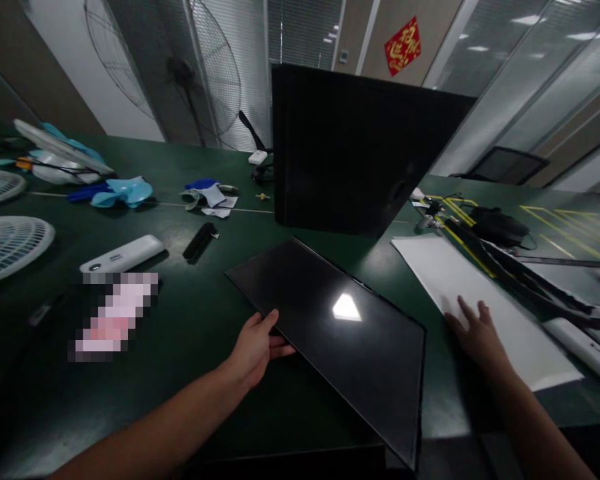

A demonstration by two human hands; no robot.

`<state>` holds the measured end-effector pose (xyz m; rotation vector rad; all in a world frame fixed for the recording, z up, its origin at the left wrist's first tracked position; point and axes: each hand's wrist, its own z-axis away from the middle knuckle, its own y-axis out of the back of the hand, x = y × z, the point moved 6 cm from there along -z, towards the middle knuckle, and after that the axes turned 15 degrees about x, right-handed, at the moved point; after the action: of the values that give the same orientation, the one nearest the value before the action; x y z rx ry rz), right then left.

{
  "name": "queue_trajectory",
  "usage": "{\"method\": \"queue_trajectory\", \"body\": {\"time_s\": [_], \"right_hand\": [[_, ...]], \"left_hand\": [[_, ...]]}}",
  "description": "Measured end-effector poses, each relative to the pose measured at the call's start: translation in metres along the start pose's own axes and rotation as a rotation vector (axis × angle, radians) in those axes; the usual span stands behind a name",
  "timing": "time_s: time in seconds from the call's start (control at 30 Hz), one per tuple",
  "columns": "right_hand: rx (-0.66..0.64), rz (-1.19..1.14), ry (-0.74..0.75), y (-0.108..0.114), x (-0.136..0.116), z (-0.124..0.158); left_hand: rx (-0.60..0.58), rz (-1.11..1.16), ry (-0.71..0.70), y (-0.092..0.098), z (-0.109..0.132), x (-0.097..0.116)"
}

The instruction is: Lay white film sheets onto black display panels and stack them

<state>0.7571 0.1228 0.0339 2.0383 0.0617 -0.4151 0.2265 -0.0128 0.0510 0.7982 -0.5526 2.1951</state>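
- Blk panel (330, 320): flat, glossy, w/ bright light reflection on its face; held over green table (190, 320), nearest corner reaching past table's front edge. Can't tell if its far edge touches the table.
- L hand (257, 347): on panel's L edge, gripping it, thumb on top, other fingers tucked under.
- R hand (480, 337): R of panel, apart from it, fingers spread & holding nothing, over white sheet (430, 260); can't tell if it's pressing or just above.
- Big blk screen-like slab (350, 153): upright, just bhnd panel.
- L of panel: small blk gadget (200, 241), then white oblong device (125, 255), w/ pinkish item (120, 307) nr it, pixelated so can't ID.
- Far L of panel: white fan grille (15, 240).
- Bhnd panel, to L: lt-blue fan blade (123, 192), crumpled scraps (213, 195), tiny brass-colored pc (263, 196).
- Far R of panel, past sheet: long blk strips (530, 280), blk pouch-like thing (500, 227), 2nd white device (585, 350) partly cut off by the view's edge.
- Well bhnd panel: standing fan (190, 80) & red sign (403, 47) on wall.
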Motion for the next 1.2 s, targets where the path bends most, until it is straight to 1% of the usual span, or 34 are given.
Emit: {"method": "queue_trajectory", "body": {"time_s": [0.07,0.1,0.13,0.17,0.2,0.23,0.27,0.3,0.33,0.37,0.4,0.43,0.47,0.53,0.57,0.6,0.63,0.67,0.7,0.77,0.83,0.9,1.0,1.1,1.2], "right_hand": [[-0.047,-0.024,-0.035,-0.003,0.004,-0.005],[-0.074,-0.025,-0.053,-0.004,0.005,-0.006],[-0.096,-0.013,-0.068,-0.004,0.005,-0.006],[-0.110,0.006,-0.083,-0.003,0.004,-0.006],[-0.114,0.033,-0.089,-0.001,0.003,-0.005],[-0.113,0.068,-0.081,0.002,0.000,-0.003],[-0.102,0.110,-0.058,0.005,-0.002,-0.001],[-0.088,0.148,-0.013,0.009,-0.006,0.003],[-0.070,0.178,0.050,0.013,-0.010,0.006],[-0.050,0.199,0.125,0.017,-0.015,0.011],[-0.022,0.207,0.201,0.022,-0.020,0.017],[0.017,0.205,0.268,0.028,-0.026,0.024],[0.066,0.198,0.329,0.033,-0.033,0.031],[0.172,0.157,0.452,0.044,-0.054,0.049],[0.200,0.113,0.531,0.047,-0.069,0.059],[0.201,0.054,0.622,0.049,-0.086,0.070],[0.176,-0.012,0.719,0.048,-0.106,0.082],[0.143,-0.079,0.806,0.047,-0.126,0.094],[0.101,-0.136,0.879,0.044,-0.146,0.105],[0.016,-0.207,0.988,0.037,-0.184,0.123],[-0.071,-0.243,1.077,0.027,-0.216,0.138],[-0.154,-0.262,1.137,0.017,-0.240,0.148],[-0.240,-0.300,1.146,0.006,-0.263,0.157],[-0.292,-0.344,1.121,0.002,-0.276,0.163],[-0.324,-0.372,1.116,0.000,-0.281,0.168]], "left_hand": [[0.084,0.100,0.019,0.020,0.003,-0.005],[0.108,0.143,0.045,0.028,0.004,-0.010],[0.107,0.169,0.088,0.035,0.006,-0.017],[0.077,0.170,0.145,0.040,0.008,-0.024],[0.010,0.142,0.209,0.044,0.011,-0.030],[-0.090,0.085,0.265,0.048,0.016,-0.036],[-0.211,0.005,0.291,0.052,0.021,-0.038],[-0.341,-0.089,0.277,0.057,0.027,-0.038],[-0.457,-0.184,0.218,0.063,0.031,-0.035],[-0.525,-0.277,0.106,0.070,0.033,-0.029],[-0.533,-0.377,-0.058,0.079,0.031,-0.019],[-0.478,-0.483,-0.271,0.089,0.026,-0.008],[-0.359,-0.595,-0.516,0.100,0.020,0.006],[-0.027,-0.828,-1.019,0.121,0.013,0.030],[0.134,-0.927,-1.210,0.129,0.010,0.036],[0.247,-0.993,-1.345,0.134,0.008,0.037],[0.323,-1.027,-1.432,0.138,0.005,0.037],[0.378,-1.045,-1.479,0.142,0.002,0.035],[0.407,-1.050,-1.503,0.144,0.000,0.033],[0.428,-1.055,-1.512,0.145,-0.002,0.032],[0.405,-1.083,-1.508,0.142,-0.002,0.032],[0.367,-1.142,-1.504,0.139,-0.004,0.032],[0.350,-1.237,-1.501,0.137,-0.009,0.031],[0.401,-1.273,-1.475,0.140,-0.015,0.029],[0.462,-1.277,-1.452,0.144,-0.019,0.028]]}}
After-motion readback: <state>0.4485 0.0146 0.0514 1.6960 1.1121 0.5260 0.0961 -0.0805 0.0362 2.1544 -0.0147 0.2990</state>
